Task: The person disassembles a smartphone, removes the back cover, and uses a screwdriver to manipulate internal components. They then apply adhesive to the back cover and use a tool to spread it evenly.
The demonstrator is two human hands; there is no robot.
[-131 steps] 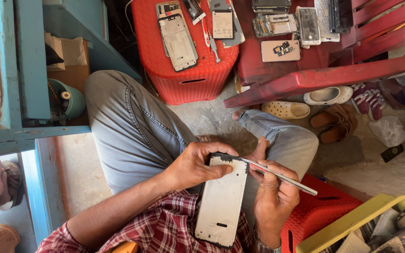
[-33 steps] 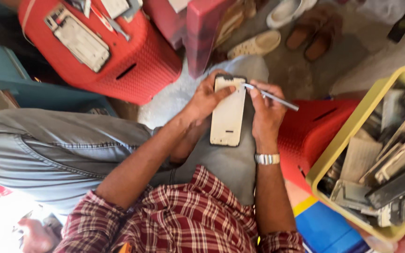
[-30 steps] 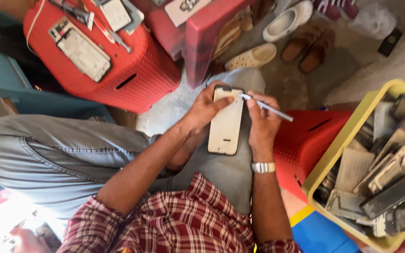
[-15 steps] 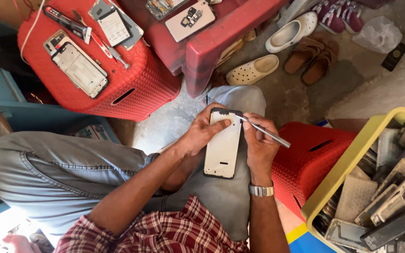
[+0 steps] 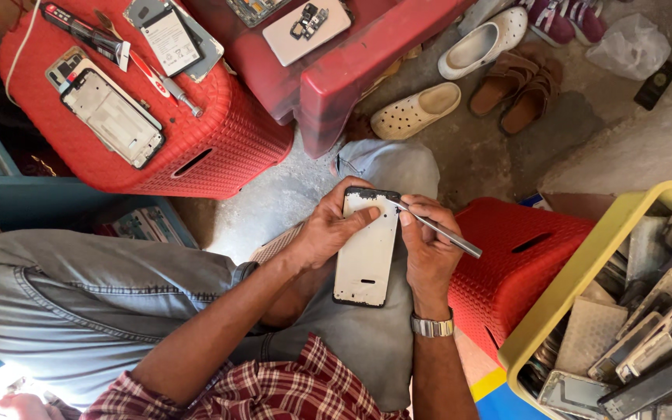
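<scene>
- left hand (image 5: pixel 328 232) wrapped round the phone frame (image 5: pixel 365 247) left edge, thumb across its top
- right hand (image 5: pixel 428 247) pinches the metal tool (image 5: pixel 439 229), tip at the frame's top right edge
- red stool (image 5: pixel 519 264) crowds the right

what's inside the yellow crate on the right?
The yellow crate holds a loose pile of phone frames and back panels, grey and silver, lying at mixed angles. Lower layers and the crate's floor are covered, and the picture edge cuts off its far side.
</scene>
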